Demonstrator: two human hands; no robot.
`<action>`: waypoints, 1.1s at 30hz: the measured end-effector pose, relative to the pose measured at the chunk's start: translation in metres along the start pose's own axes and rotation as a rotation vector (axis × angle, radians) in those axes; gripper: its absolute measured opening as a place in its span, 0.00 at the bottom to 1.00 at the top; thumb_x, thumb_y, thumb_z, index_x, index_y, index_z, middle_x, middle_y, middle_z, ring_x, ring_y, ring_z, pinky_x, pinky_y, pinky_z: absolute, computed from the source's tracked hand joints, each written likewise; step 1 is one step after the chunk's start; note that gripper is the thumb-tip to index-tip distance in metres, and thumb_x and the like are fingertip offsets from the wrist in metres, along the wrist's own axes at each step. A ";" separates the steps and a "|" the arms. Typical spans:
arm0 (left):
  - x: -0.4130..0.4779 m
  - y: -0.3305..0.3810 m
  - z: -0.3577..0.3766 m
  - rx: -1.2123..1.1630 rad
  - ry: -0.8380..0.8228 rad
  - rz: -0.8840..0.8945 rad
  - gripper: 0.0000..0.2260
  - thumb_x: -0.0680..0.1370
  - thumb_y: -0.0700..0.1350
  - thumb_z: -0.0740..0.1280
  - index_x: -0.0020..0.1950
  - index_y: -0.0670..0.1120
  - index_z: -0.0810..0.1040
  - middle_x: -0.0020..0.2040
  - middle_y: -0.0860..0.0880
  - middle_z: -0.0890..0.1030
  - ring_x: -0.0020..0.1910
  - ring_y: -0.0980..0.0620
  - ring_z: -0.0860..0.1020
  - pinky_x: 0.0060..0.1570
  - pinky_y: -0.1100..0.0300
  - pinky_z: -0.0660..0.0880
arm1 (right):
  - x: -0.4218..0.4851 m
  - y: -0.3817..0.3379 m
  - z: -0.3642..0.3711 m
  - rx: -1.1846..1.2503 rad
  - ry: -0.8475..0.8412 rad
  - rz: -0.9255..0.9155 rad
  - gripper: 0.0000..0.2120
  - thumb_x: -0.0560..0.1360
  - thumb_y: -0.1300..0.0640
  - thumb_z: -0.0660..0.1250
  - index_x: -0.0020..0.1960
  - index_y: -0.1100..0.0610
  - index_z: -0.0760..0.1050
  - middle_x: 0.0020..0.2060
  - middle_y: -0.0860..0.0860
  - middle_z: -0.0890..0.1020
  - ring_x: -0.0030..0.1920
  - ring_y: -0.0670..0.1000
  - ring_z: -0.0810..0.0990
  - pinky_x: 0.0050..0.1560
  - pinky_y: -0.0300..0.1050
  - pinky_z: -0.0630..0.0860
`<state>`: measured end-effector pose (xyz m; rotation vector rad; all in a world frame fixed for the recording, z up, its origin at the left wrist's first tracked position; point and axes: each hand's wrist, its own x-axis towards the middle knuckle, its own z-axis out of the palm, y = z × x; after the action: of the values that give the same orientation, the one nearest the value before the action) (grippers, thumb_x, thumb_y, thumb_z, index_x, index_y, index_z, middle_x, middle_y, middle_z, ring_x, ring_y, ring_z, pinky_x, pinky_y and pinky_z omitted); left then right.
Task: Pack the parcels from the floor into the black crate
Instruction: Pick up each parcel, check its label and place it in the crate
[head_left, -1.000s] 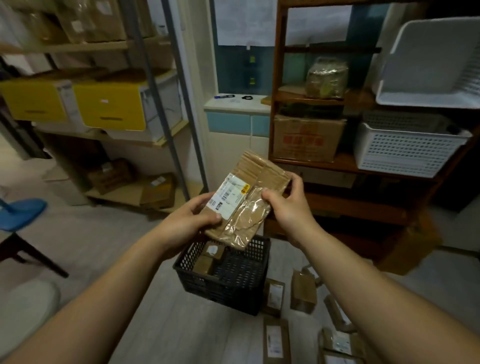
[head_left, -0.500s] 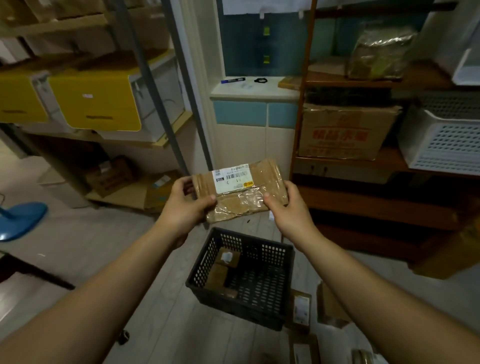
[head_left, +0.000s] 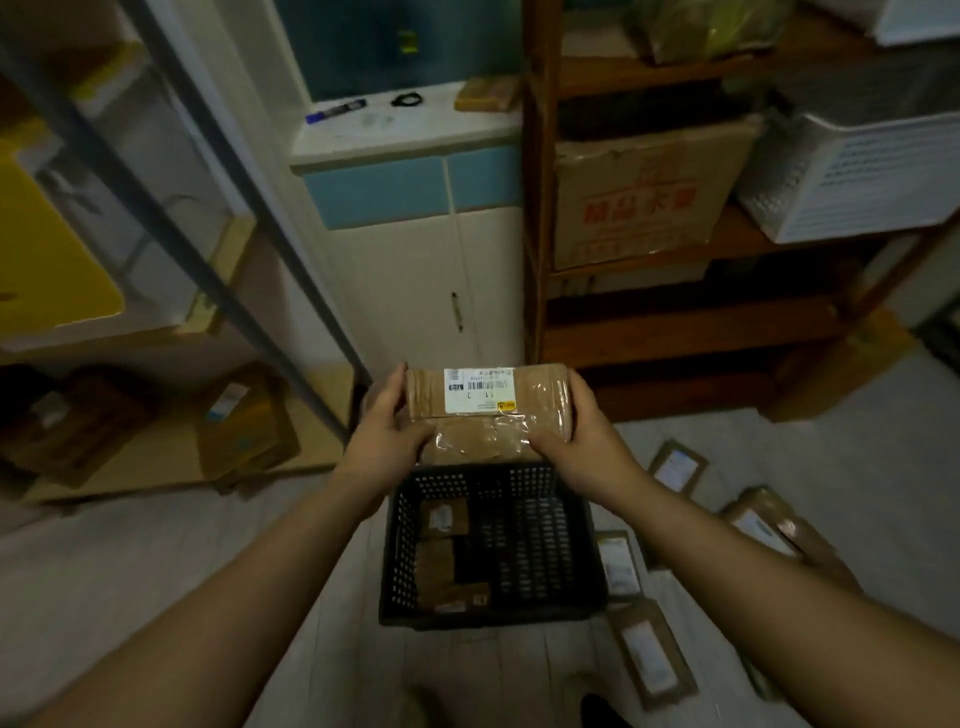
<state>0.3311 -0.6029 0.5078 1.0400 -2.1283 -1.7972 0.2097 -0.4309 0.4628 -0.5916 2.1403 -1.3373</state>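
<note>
A brown cardboard parcel (head_left: 535, 402) with a white barcode label and clear tape is held level between both hands, just above the far rim of the black crate (head_left: 571, 551). My left hand (head_left: 387, 434) grips its left end, my right hand (head_left: 582, 436) grips its right end. The crate stands on the floor and holds a few small brown parcels (head_left: 441, 551) along its left side. Several more parcels (head_left: 649, 652) lie on the floor to the right of the crate.
A wooden shelf unit (head_left: 675, 332) with a cardboard box (head_left: 639, 192) and a white basket (head_left: 862, 176) stands behind right. A metal rack (head_left: 171, 218) with yellow bins and boxes stands left. A white cabinet (head_left: 415, 270) is straight ahead.
The parcel turned from tilted to level and came down toward the crate. The view tipped downward and closer, so the crate now sits right under my hands.
</note>
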 end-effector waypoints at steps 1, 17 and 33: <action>0.010 -0.007 -0.004 0.022 -0.047 -0.002 0.35 0.77 0.38 0.64 0.77 0.55 0.49 0.64 0.54 0.70 0.59 0.51 0.74 0.61 0.47 0.74 | 0.000 0.001 0.006 0.002 0.019 0.010 0.32 0.71 0.48 0.70 0.69 0.38 0.59 0.62 0.43 0.75 0.62 0.47 0.75 0.62 0.55 0.74; 0.179 -0.340 0.052 0.239 -0.273 0.039 0.24 0.71 0.46 0.72 0.64 0.59 0.69 0.60 0.61 0.76 0.59 0.62 0.75 0.57 0.62 0.76 | 0.128 0.306 0.168 -0.200 0.071 0.210 0.38 0.76 0.56 0.67 0.77 0.43 0.48 0.68 0.51 0.68 0.64 0.51 0.71 0.63 0.48 0.69; 0.361 -0.662 0.135 0.945 -0.269 0.065 0.28 0.71 0.57 0.70 0.68 0.52 0.67 0.68 0.48 0.70 0.68 0.47 0.68 0.67 0.49 0.66 | 0.268 0.604 0.281 -0.552 -0.005 0.186 0.24 0.80 0.50 0.57 0.75 0.44 0.58 0.69 0.60 0.66 0.66 0.60 0.70 0.66 0.46 0.67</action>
<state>0.2527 -0.7320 -0.2432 0.8585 -3.2333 -0.8748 0.1409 -0.5372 -0.2440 -0.5794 2.4971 -0.6379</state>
